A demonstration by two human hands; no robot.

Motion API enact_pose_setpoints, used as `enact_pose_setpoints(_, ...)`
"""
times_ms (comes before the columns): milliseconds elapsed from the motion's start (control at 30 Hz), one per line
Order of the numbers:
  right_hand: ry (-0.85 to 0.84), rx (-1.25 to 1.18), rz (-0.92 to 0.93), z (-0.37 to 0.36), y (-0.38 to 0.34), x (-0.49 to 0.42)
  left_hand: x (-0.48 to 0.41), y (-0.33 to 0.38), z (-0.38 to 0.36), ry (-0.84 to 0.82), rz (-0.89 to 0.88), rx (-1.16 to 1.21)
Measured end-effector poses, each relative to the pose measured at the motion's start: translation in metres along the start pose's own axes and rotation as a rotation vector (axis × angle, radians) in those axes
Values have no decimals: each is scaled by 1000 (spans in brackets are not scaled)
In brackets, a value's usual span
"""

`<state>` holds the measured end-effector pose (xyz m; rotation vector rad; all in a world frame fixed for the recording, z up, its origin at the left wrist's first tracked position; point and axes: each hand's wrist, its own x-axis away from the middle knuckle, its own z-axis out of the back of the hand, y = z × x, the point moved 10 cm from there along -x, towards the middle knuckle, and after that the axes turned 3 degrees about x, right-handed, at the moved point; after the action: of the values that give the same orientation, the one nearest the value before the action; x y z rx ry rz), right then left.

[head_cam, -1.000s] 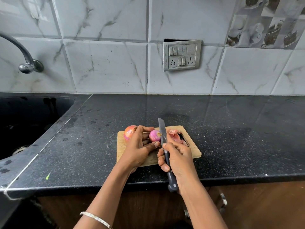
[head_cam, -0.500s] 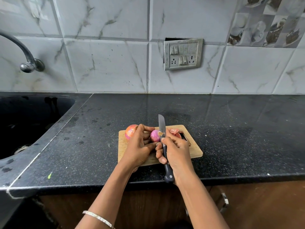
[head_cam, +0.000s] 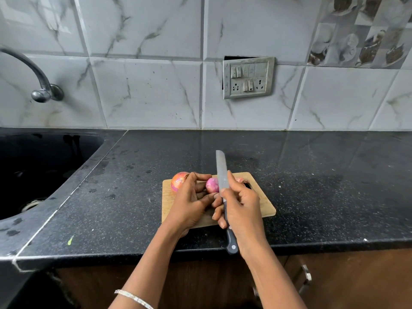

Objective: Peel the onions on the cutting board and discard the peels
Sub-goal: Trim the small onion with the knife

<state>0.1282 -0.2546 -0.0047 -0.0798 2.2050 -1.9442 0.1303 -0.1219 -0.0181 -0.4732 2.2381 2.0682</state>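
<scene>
A small wooden cutting board (head_cam: 266, 207) lies on the black counter near its front edge. My left hand (head_cam: 189, 202) holds a small purple peeled onion (head_cam: 211, 185) over the board. An unpeeled reddish onion (head_cam: 178, 180) sits at the board's far left corner, just behind that hand. My right hand (head_cam: 242, 208) grips a knife (head_cam: 221, 172) by its black handle, with the blade pointing away and lying against the purple onion's right side. Pink peels (head_cam: 242, 180) show at the board's far right, mostly hidden behind my right hand.
A black sink (head_cam: 40, 166) is sunk into the counter at the left, with a curved tap (head_cam: 42, 90) on the tiled wall above it. A switch and socket plate (head_cam: 248, 77) is on the wall behind. The black counter (head_cam: 323, 175) stretches to the right. Wooden cabinet doors (head_cam: 334, 279) are below.
My right hand and the knife have slid a little forward along the purple onion, so the peels behind are more hidden. The left hand keeps its hold on the onion.
</scene>
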Motion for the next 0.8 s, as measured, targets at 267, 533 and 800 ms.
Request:
enact_pose_setpoints(267, 124, 551, 203, 54, -44, -22, -1, 6, -3, 1, -53, -3)
enact_pose_setpoints(533, 160, 894, 370, 56, -61, -31, 1, 30, -15, -8, -246, -332)
enact_pose_setpoints(800, -62, 345, 46, 49, -32, -48, -12, 42, -28, 26, -264, -428)
